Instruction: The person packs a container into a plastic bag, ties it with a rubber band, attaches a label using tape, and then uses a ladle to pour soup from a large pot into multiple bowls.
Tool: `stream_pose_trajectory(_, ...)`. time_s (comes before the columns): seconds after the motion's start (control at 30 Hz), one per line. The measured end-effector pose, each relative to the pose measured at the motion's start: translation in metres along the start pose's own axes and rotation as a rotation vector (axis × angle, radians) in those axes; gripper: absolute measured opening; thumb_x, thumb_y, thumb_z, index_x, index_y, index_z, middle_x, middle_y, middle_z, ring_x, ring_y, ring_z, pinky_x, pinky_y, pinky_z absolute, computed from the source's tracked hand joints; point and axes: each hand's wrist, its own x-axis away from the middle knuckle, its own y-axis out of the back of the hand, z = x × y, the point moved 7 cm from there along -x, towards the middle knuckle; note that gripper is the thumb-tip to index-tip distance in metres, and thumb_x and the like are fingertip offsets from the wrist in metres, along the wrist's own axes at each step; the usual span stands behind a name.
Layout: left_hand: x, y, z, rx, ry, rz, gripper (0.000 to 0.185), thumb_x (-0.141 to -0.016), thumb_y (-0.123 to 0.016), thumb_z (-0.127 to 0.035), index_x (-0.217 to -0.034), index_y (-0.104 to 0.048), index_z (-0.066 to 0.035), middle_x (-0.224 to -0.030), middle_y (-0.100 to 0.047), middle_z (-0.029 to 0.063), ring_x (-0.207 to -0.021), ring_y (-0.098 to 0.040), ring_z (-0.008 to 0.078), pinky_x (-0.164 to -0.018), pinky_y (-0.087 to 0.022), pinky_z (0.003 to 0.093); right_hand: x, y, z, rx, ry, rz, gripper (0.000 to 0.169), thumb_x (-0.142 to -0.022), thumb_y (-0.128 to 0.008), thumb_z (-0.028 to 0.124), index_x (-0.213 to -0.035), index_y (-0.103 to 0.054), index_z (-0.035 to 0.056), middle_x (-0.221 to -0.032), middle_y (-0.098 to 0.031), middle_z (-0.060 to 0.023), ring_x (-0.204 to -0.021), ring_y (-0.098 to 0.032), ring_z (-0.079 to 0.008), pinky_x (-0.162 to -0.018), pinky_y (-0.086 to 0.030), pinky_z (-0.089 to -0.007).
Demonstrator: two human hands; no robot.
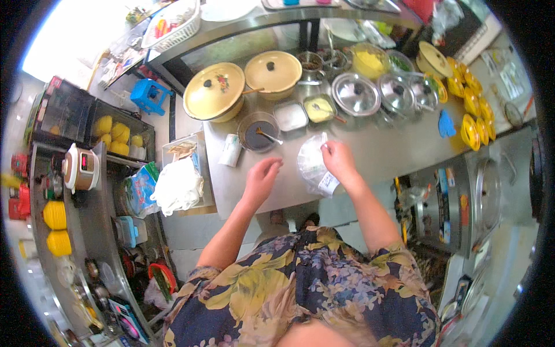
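Note:
My right hand [339,161] pinches the top of a clear plastic bag [310,160] near the counter's front edge. What the bag holds looks round and pale, but I cannot make it out. A white paper slip [328,184] with writing is at its lower right. To the left of the bag, my left hand [262,177] is held over the counter with loosely bent fingers and nothing seen in it. Just beyond it stands a clear bowl of dark sauce [259,132] with a spoon [269,136] in it. A white roll [230,150] lies beside the bowl.
Two lidded cream enamel pots [214,92] stand behind the bowl. Square tubs of white grains [290,116] and a yellow paste [319,108] sit beside steel-lidded pots [356,94]. Several yellow bowls [471,130] and a blue cloth [445,124] are at right; a white plastic bag [178,184] is at left.

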Motion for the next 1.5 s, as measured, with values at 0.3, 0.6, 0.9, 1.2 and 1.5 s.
stream_pose_trajectory(0.3, 0.105, 0.095, 0.098, 0.149, 0.292, -0.383, 0.019, -0.093, -0.054, -0.008, -0.106, -0.066, -0.001, -0.093, -0.069, 0.0063, -0.078, -0.061, 0.0108, -0.069, -0.05, 0.0247, -0.013, 0.032, 0.007, -0.595, -0.036, 0.085, 0.015, -0.086, -0.061, 0.011, -0.082, -0.069, -0.001, -0.069, -0.066, -0.0068, -0.061, -0.059, -0.0119, -0.057, -0.046, -0.0298)
stream_pose_trajectory(0.6, 0.098, 0.144, 0.083, 0.189, 0.307, -0.489, 0.019, -0.093, -0.053, -0.008, -0.105, -0.066, 0.0, -0.093, -0.069, 0.0061, -0.076, -0.06, 0.0099, -0.069, -0.049, 0.0237, -0.15, 0.187, 0.226, -0.431, 0.204, 0.11, 0.019, -0.089, -0.06, 0.023, -0.088, -0.071, 0.0074, -0.066, -0.058, 0.0033, -0.054, -0.047, -0.0046, -0.049, -0.037, -0.0222)
stream_pose_trajectory(0.9, 0.006, 0.189, 0.067, 0.254, 0.168, -0.448, 0.021, -0.094, -0.053, -0.008, -0.108, -0.064, 0.003, -0.097, -0.068, 0.0089, -0.079, -0.061, 0.0135, -0.074, -0.05, 0.0268, -0.373, 0.229, 0.337, -0.16, 0.302, -0.119, 0.021, -0.089, -0.059, 0.02, -0.086, -0.068, 0.0007, -0.062, -0.058, -0.0028, -0.054, -0.053, -0.0094, -0.048, -0.041, -0.0244)
stream_pose_trajectory(1.2, -0.018, 0.235, 0.076, 0.329, 0.266, -0.489, 0.019, -0.094, -0.053, -0.004, -0.108, -0.064, 0.002, -0.096, -0.067, 0.0065, -0.082, -0.06, 0.0112, -0.076, -0.05, 0.0249, -0.594, 0.149, 0.337, -0.219, 0.324, -0.197, 0.02, -0.088, -0.059, 0.016, -0.087, -0.071, 0.0006, -0.059, -0.057, -0.0027, -0.049, -0.051, -0.0091, -0.041, -0.036, -0.0237)
stream_pose_trajectory(1.5, -0.028, 0.239, 0.101, 0.478, 0.403, -0.481, 0.018, -0.094, -0.053, -0.003, -0.108, -0.064, 0.001, -0.099, -0.067, 0.0067, -0.082, -0.059, 0.0111, -0.076, -0.049, 0.0243, -0.661, 0.093, 0.323, 0.097, 0.436, -0.415, 0.019, -0.082, -0.06, 0.019, -0.082, -0.07, 0.003, -0.062, -0.062, -0.0077, -0.055, -0.059, -0.0168, -0.051, -0.046, -0.0305)
